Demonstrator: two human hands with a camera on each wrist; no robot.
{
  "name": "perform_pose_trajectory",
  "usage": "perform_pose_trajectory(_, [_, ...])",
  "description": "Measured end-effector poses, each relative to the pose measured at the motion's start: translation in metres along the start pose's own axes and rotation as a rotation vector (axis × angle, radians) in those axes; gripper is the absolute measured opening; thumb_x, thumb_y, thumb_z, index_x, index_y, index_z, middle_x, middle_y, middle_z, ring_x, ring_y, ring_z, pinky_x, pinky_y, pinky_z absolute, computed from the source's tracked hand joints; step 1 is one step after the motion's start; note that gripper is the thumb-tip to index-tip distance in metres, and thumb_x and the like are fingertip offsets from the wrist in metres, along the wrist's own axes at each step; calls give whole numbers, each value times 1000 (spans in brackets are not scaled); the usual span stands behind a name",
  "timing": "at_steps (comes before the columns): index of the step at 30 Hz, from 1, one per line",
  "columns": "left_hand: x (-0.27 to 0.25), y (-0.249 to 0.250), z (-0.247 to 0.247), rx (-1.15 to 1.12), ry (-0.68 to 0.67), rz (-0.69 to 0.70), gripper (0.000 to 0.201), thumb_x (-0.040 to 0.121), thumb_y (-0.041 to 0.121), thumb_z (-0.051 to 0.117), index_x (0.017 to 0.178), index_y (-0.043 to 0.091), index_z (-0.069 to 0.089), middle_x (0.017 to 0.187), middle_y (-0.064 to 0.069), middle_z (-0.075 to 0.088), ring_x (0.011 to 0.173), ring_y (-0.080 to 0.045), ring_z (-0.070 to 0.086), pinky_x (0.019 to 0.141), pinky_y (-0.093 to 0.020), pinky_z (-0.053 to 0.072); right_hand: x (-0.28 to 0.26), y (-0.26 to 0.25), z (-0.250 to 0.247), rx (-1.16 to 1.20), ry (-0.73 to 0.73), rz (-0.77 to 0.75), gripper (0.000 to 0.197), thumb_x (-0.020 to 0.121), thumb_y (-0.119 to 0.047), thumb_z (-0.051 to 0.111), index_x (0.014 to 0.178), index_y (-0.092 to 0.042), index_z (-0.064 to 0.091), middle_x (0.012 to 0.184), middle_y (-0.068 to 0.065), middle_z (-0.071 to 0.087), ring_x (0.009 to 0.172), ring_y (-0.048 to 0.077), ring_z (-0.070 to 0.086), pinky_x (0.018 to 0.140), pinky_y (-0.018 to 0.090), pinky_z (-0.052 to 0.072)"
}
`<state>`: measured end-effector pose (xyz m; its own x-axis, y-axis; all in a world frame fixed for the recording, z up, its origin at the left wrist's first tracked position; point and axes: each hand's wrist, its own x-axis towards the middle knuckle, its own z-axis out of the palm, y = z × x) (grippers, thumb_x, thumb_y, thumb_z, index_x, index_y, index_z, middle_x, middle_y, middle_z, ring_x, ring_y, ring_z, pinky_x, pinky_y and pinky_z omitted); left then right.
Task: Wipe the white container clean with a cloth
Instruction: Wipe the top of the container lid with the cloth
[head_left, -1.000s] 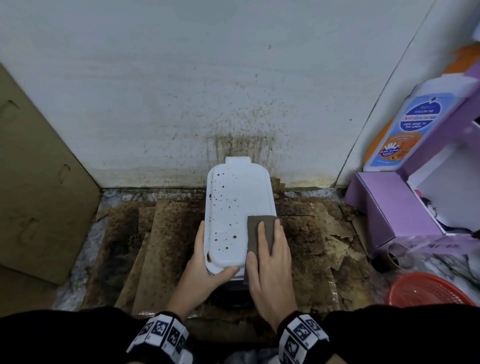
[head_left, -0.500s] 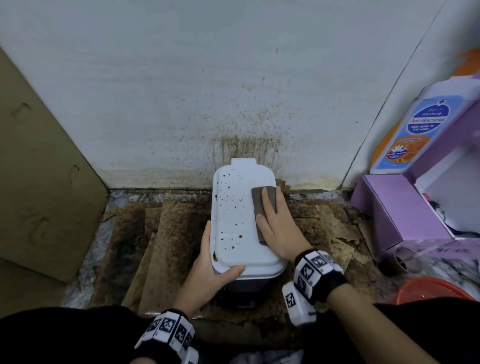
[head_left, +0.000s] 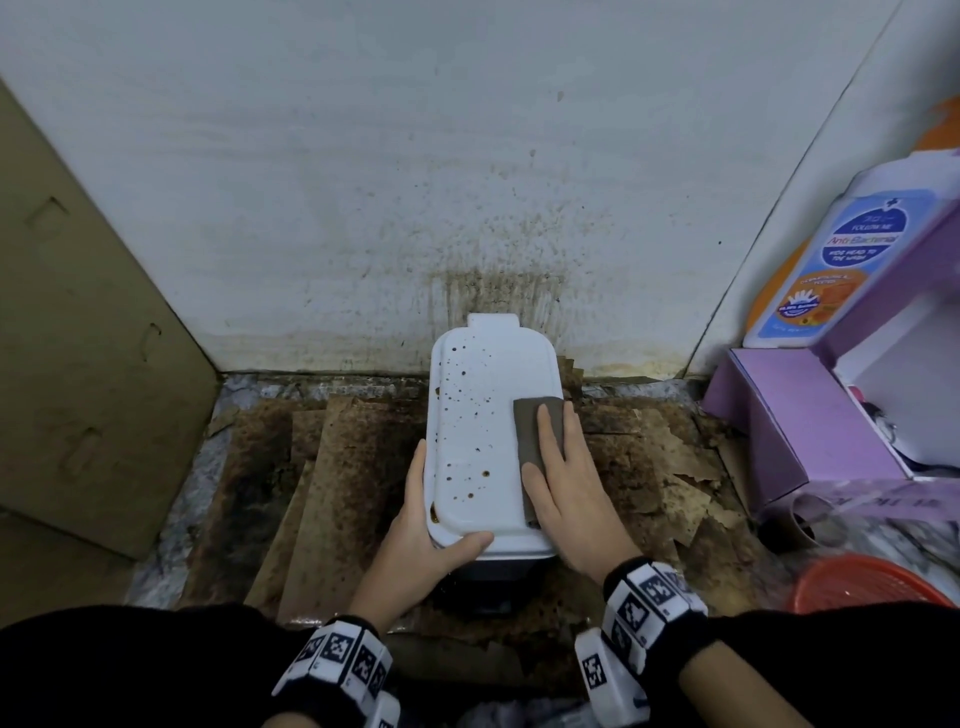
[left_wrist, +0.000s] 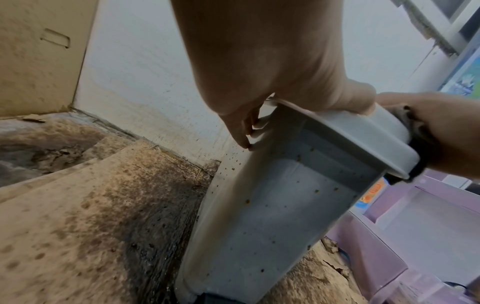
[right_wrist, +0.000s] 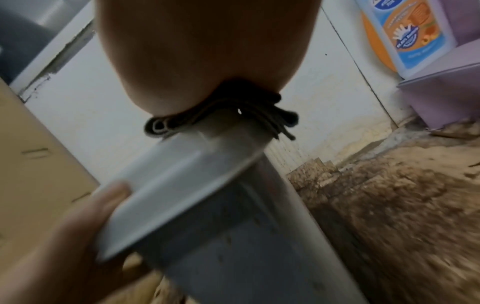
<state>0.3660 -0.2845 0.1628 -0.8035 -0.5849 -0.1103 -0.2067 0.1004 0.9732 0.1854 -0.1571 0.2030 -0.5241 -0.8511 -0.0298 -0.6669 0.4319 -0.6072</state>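
The right hand (head_left: 566, 499) lies flat, fingers straight, pressing a folded brown cloth (head_left: 537, 441) onto the right side of the lid of the white container (head_left: 478, 431). The left hand (head_left: 421, 535) grips the lid's near left corner, thumb on top and fingers curled down over the edge. The container stands upright on stained cardboard (head_left: 332, 467) on the floor, its far end close to the spattered wall (head_left: 467, 182).

It looks like stiff, light plastic, tall and narrow, so it would probably tip or slide under a hard sideways rub; holding it at the lid's rim, as the left hand does, seems the sound place. Brown spots cover the left and middle of the lid, and the sides are speckled too.

Well to the right stand a purple box (head_left: 795, 415), a soap bottle (head_left: 852, 249) and a red basket (head_left: 872, 582); a cardboard sheet (head_left: 78, 322) leans at left. Nothing crowds the lid.
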Motion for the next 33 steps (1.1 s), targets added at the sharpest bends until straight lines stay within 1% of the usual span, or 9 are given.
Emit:
perform_pose_trajectory(4, [0, -1, 1, 4, 8, 12, 124, 73, 56, 86, 156, 55, -7, 162, 32, 22, 145, 10, 29, 114, -25, 37, -25, -5, 17, 2, 138, -18, 64, 104, -47, 17, 161, -25, -4, 166, -4, -25, 153, 9, -18, 127, 37, 7])
perform_pose_trajectory(8, [1, -2, 0, -8, 4, 16, 123, 74, 55, 86, 157, 55, -6, 161, 33, 23, 145, 11, 30, 112, -22, 37, -30, -10, 24, -16, 220, -9, 63, 105, -45, 18, 161, -23, 2, 168, 0, -17, 156, 14, -10, 127, 41, 13])
perform_pose_trajectory(12, [2, -2, -4, -7, -2, 3, 124, 74, 56, 86, 156, 57, -7, 158, 38, 24, 143, 14, 31, 113, -23, 38, -14, -12, 12, -105, 118, -23, 67, 103, -46, 14, 161, -19, -4, 167, 7, -19, 155, 19, -16, 127, 41, 9])
perform_pose_trajectory(15, [2, -2, -5, -5, -4, -3, 125, 74, 56, 86, 156, 57, -9, 159, 38, 21, 141, 16, 30, 113, -22, 38, 10, -12, -2, -117, -18, -9, 67, 107, -40, 23, 159, -18, -13, 165, 11, -25, 154, 24, -21, 127, 39, 2])
perform_pose_trajectory(17, [2, -1, -4, -5, -9, -7, 125, 75, 56, 86, 155, 57, -10, 160, 37, 19, 142, 15, 29, 113, -23, 38, 32, -4, -9, -120, -108, 4, 69, 107, -44, 21, 159, -15, -14, 164, 13, -26, 153, 29, -22, 127, 45, 3])
perform_pose_trajectory(21, [2, 1, -5, -23, -22, -16, 123, 77, 54, 86, 154, 60, -10, 160, 39, 20, 143, 14, 30, 114, -25, 38, 76, 16, -18, -319, -218, -44, 100, 86, -75, -18, 160, -10, -5, 165, 22, -18, 151, 40, -21, 124, 56, 7])
perform_pose_trajectory(27, [2, 2, -6, -63, -28, -24, 124, 78, 51, 86, 155, 58, -11, 153, 45, 26, 140, 15, 34, 109, -17, 40, 119, 0, -35, -352, -224, -5, 71, 105, -51, 11, 159, -8, -10, 164, 26, -15, 154, 38, -12, 124, 51, 10])
perform_pose_trajectory(30, [2, 2, -7, -81, -33, -29, 124, 78, 51, 86, 154, 59, -11, 152, 47, 25, 140, 16, 34, 110, -20, 40, 140, -2, -38, -433, -166, -22, 68, 105, -47, 11, 159, -11, -11, 165, 22, -18, 155, 33, -11, 125, 50, 11])
perform_pose_trajectory(33, [2, 2, -7, -84, -32, -33, 123, 79, 50, 86, 153, 61, -11, 150, 49, 26, 138, 18, 34, 106, -14, 41, 160, -2, -40, -476, -163, -76, 62, 108, -40, 16, 159, -17, -12, 165, 13, -24, 155, 25, -15, 126, 44, 5])
